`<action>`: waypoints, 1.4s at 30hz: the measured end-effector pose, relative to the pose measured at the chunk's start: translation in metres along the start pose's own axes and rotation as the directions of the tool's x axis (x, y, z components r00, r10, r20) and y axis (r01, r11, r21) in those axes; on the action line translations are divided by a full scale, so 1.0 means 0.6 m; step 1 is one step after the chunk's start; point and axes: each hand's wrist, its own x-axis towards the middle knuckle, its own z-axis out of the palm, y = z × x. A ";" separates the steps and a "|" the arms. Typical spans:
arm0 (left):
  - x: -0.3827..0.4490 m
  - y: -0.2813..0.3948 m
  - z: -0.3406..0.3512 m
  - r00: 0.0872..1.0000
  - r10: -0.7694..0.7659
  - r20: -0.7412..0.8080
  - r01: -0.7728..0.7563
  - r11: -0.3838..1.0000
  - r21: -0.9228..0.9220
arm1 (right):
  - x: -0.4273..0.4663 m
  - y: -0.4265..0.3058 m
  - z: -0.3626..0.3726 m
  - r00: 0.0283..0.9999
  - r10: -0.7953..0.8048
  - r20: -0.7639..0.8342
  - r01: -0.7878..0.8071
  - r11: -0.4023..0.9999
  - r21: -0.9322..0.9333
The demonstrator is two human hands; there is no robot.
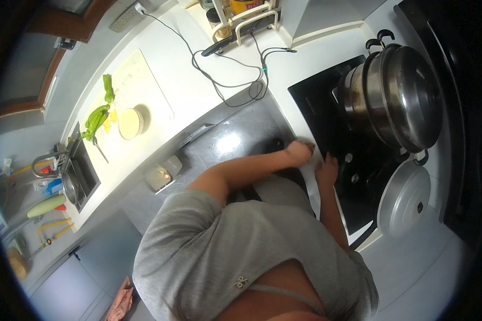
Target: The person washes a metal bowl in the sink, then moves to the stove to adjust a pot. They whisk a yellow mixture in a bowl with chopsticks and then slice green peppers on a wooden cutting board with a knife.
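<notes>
My left hand [299, 153] is curled at the counter's front edge, just before the black cooktop [321, 116]. A small dark reddish bit shows at its fingertips; whether it is held cannot be made out. Beside it my right hand [327, 170] reaches over the cooktop's front rim with fingers extended, near two control knobs [348, 157]. I see nothing held in the right hand. On the far burner stands a tiered steel steamer pot [411, 96] with a domed lid. Nearer, an aluminium lid [403, 200] covers a pan with a dark handle [363, 237].
Green peppers [96, 120], a bowl [129, 124] and a knife [100, 150] lie around a cutting board [142, 76]. Black cables [209, 74] trail over the counter edge. A scrap bin [164, 174] hangs below. The sink [90, 170] holds a metal basin [73, 186].
</notes>
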 end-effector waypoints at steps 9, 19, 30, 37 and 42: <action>0.011 -0.143 -0.110 0.796 -0.421 -0.436 0.416 0.902 -0.112 | 0.084 -0.042 0.012 0.958 0.133 0.255 -0.113 0.989 -0.092; 0.041 -0.225 -0.094 0.934 -0.134 -0.330 0.217 0.949 0.229 | 0.110 -0.051 0.037 0.931 0.212 0.297 -0.183 0.975 -0.122; 0.059 -0.275 -0.097 0.970 -0.126 -0.209 0.155 0.979 0.130 | 0.114 -0.080 0.059 0.941 0.337 0.043 -0.322 0.925 -0.203; -0.019 -0.279 -0.116 0.877 0.261 -0.403 -0.119 0.932 0.343 | 0.109 -0.087 0.068 0.924 0.381 -0.024 -0.375 0.891 -0.256; -0.064 -0.303 -0.144 0.911 0.307 -0.276 -0.157 0.877 0.455 | 0.112 -0.083 0.081 0.934 0.358 -0.015 -0.349 0.899 -0.265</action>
